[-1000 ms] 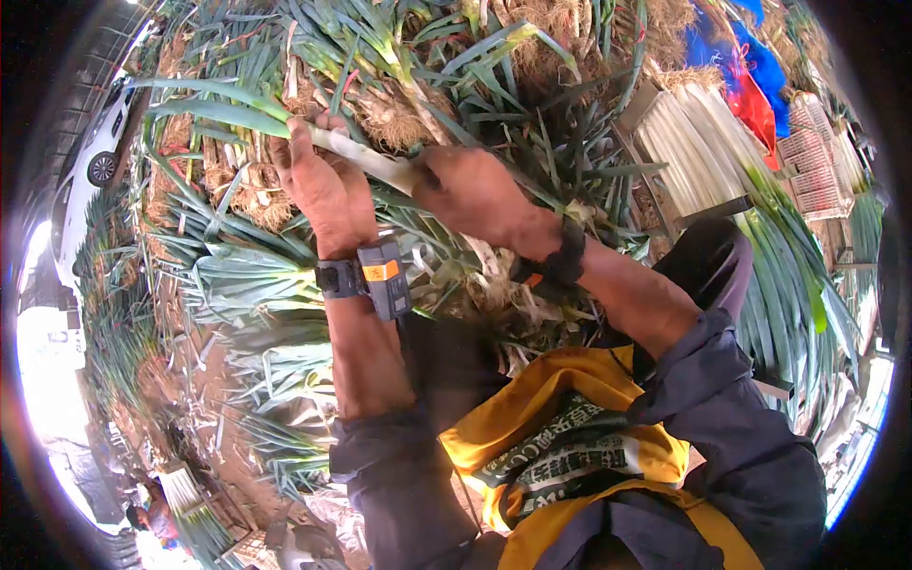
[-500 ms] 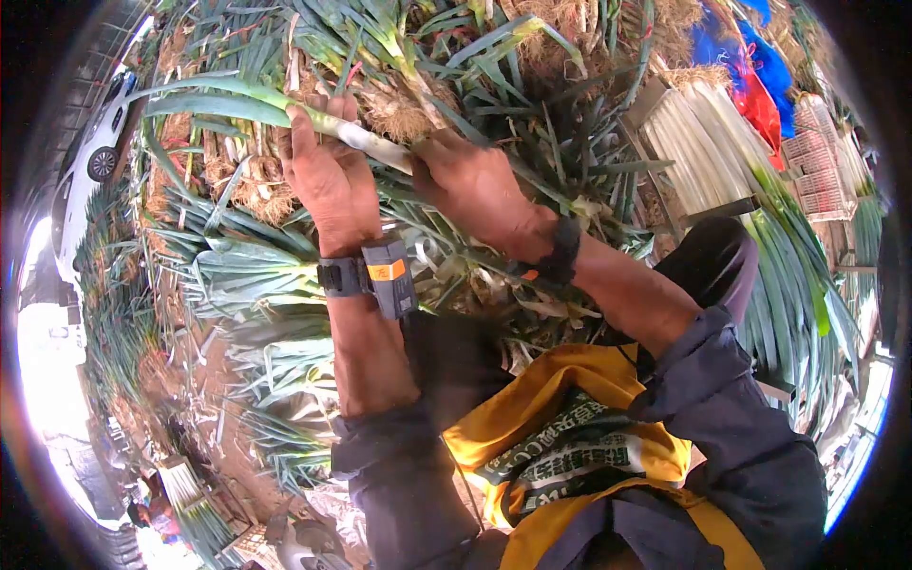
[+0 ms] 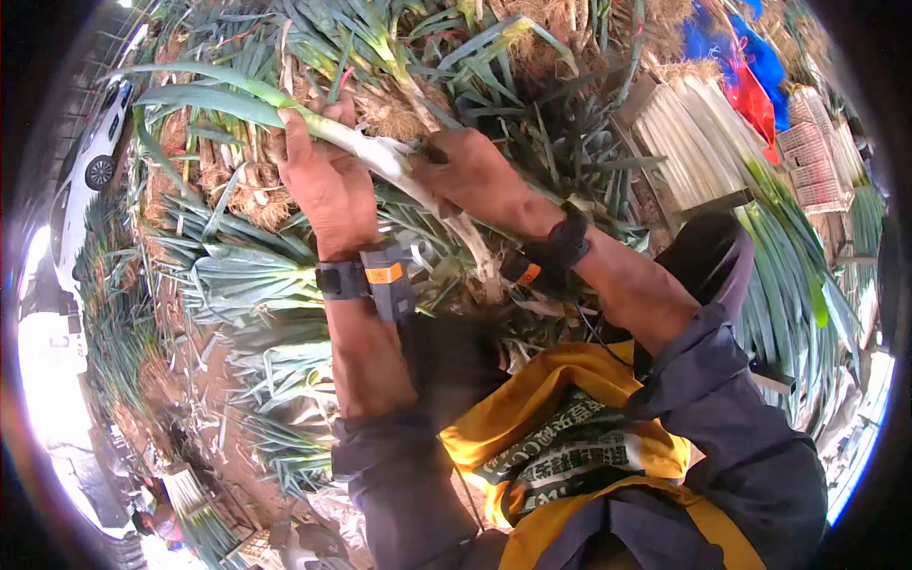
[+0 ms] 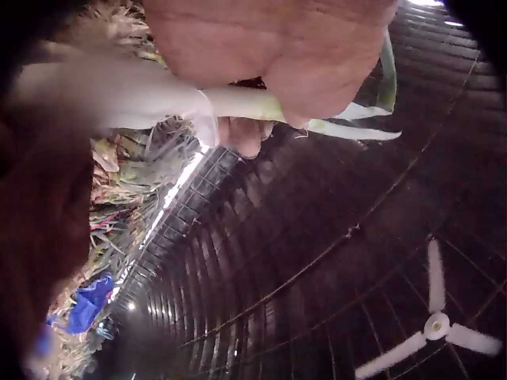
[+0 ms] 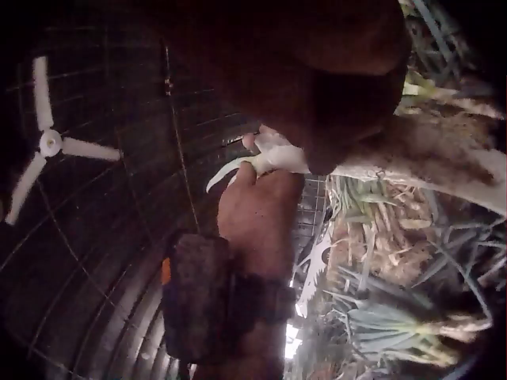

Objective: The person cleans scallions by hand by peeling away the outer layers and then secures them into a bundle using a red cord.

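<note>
A long green onion (image 3: 356, 144) lies slantwise across both hands in the head view, its green leaves pointing left. My left hand (image 3: 328, 195) grips it where white turns to green; in the left wrist view the fingers (image 4: 244, 136) wrap around the stalk (image 4: 230, 104). Lower on the white part, my right hand (image 3: 480, 185) pinches a pale outer layer, and there the stalk looks split in two. Below the right hand the dirty lower end (image 3: 480, 252) slopes down. The right wrist view shows this pale, soil-stained length (image 5: 428, 162) close beside the dark right hand.
Bundles of green onions with roots (image 3: 261, 195) lie ahead, and more leafy bundles (image 3: 252, 275) at the left. Stacked, trimmed white stalks (image 3: 689, 142) rest in a rack at the right, near a red bag (image 3: 755, 114) and a pinkish crate (image 3: 815, 157). A car (image 3: 95, 180) stands far left.
The right hand first moved left and up along the stalk, then slightly back right. The pale layer now parts from the stalk at its fingers. The left hand keeps its grip almost in place.
</note>
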Demonstrator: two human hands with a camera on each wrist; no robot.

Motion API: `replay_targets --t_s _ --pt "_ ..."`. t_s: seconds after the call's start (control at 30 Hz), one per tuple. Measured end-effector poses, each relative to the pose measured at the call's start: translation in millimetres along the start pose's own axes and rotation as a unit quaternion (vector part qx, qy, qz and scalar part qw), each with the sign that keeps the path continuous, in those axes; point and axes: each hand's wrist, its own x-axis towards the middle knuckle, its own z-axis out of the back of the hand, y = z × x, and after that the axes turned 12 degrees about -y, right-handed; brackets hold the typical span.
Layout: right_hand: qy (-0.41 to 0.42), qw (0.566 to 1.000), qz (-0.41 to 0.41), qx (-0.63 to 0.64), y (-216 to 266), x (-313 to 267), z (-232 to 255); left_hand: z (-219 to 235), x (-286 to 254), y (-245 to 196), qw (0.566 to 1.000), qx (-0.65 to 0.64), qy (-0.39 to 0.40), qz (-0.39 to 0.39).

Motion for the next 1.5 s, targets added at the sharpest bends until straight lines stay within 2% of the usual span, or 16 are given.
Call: replay_targets --t_s 0.1,0.2,0.37,0.4,0.6,0.7,0.77,0.83,0.87,0.97,1.07,1.13,1.23,1.3,1.37,1.5 --pt "0.031 0.997 -0.053 0.042 4 -2 5 -2 -5 -6 0.997 -0.039 0.013 0.058" --pt "0.055 0.987 -0.087 0.123 -14 -3 5 -6 -7 -5 0.995 -0.091 0.051 0.004" --pt "0.021 0.881 -0.281 0.379 -13 -18 7 -1 3 -19 0.982 -0.150 0.097 0.054" --pt "0.038 0.899 -0.256 0.354 -12 -16 9 6 11 -18 0.972 -0.182 0.126 0.079" --pt "0.066 0.812 -0.276 0.511 0 -23 13 20 31 -25 0.893 -0.348 0.215 0.190" --pt "0.112 0.809 -0.299 0.494 6 -35 25 25 36 -30 0.862 -0.391 0.232 0.224" --pt "0.178 0.913 -0.221 0.293 -6 -40 43 32 43 -33 0.872 -0.371 0.237 0.215" --pt "0.218 0.965 -0.124 0.075 -13 -40 52 37 45 -36 0.882 -0.351 0.244 0.199" --pt "0.190 0.980 -0.027 -0.053 -53 -41 49 38 44 -37 0.895 -0.324 0.249 0.179" --pt "0.183 0.930 0.185 -0.261 -90 -62 70 34 37 -37 0.931 -0.274 0.213 0.114" --pt "0.252 0.887 0.158 -0.353 -124 -75 85 40 38 -40 0.939 -0.269 0.194 0.097" --pt "0.146 0.917 0.125 -0.350 -90 -60 76 37 38 -38 0.929 -0.294 0.193 0.111" --pt "0.037 0.935 0.316 -0.155 0 -19 60 32 39 -31 0.902 -0.317 0.223 0.189" --pt "0.075 0.908 0.406 -0.071 30 -5 42 28 40 -25 0.877 -0.367 0.221 0.215" --pt "0.236 0.919 0.304 -0.088 37 1 34 30 42 -24 0.856 -0.406 0.215 0.238" --pt "0.163 0.914 0.369 -0.042 -12 -1 27 38 44 -33 0.842 -0.418 0.238 0.243"
